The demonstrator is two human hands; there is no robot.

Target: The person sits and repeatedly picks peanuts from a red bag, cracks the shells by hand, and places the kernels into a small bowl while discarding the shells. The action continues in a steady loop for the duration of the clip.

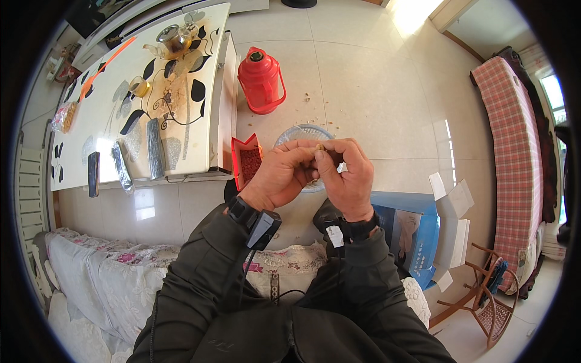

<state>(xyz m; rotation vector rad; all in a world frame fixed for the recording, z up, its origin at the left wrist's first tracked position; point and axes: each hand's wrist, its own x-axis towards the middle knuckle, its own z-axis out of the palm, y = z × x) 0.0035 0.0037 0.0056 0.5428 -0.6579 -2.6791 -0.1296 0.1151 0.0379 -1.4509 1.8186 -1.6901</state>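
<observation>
My left hand and my right hand meet at the fingertips in front of me. Pinched between their thumbs and index fingers is a small tan piece, perhaps a nut or a bit of shell; most of it is covered by the fingers. Directly below, partly hidden by both hands, stands a light-blue plastic basket with a pale lining. To the left of it, close to my left wrist, a red open-topped box holds many small dark-red pieces that look like shelled peanuts.
A red thermos flask stands on the tiled floor beside the table. On the table are a glass teapot, a glass cup, an orange fly swatter and a phone. Right of me sits an open blue carton.
</observation>
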